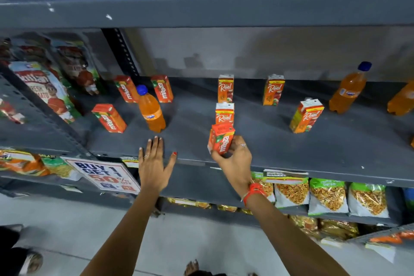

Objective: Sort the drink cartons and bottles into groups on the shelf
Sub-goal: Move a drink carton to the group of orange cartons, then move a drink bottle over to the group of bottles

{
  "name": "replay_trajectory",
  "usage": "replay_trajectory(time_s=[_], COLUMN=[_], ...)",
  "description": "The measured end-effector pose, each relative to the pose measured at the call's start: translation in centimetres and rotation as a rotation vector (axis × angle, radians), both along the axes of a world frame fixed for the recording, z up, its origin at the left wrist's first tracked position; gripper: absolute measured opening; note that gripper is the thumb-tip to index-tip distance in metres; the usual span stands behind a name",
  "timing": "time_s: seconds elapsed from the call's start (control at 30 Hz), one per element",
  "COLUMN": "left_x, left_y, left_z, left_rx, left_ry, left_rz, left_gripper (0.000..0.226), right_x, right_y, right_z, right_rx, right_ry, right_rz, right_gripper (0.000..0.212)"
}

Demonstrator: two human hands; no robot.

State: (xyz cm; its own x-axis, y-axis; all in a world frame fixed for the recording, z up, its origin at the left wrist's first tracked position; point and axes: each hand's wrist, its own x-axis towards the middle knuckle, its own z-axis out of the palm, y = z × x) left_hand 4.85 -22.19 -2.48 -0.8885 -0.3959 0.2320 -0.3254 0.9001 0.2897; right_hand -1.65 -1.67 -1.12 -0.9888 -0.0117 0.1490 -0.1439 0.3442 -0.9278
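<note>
Right hand (235, 159) closed around Maaza carton (220, 140) near shelf (291, 163) front edge; left hand (154, 163) flat, empty. Carry left to other Maaza cartons (109, 118), set upright.

Grey shelf (257, 141) — cartons (225, 88), bottles (152, 112)

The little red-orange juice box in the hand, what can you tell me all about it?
The small red-orange cardboard Maaza juice carton is a rectangular box with white lettering down its side and a green leaf mark. It looks closed and undented. The person's right hand grips its lower part, tilting it slightly at the front edge of the grey metal shelf, just ahead of an orange Real carton.
</note>
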Motion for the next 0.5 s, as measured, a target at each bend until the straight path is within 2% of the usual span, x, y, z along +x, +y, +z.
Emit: replay_trajectory(time_s=[0.17, 0.4, 0.5], left_x=[0.2, 0.6, 0.3], left_y=[-4.7, -5.8, -5.3], left_z=[-0.2, -0.9, -1.1], left_rx=[-0.025, 0.001, 0.018], left_ry=[-0.027, 0.042, 0.056], left_rz=[-0.001, -0.032, -0.065], left_gripper=[0.082, 0.072, 0.073], right_x=[-1.3, -5.0, -5.9], right_y=[-7.6, -13.9, -13.8], right_z=[1.0, 1.6, 1.7], right_rx=[-0.017, -0.018, -0.002], right_ry=[0.037, 0.055, 0.035], right_rz=[0.064, -0.098, -0.095], right_gripper=[0.043, 0.045, 0.051])
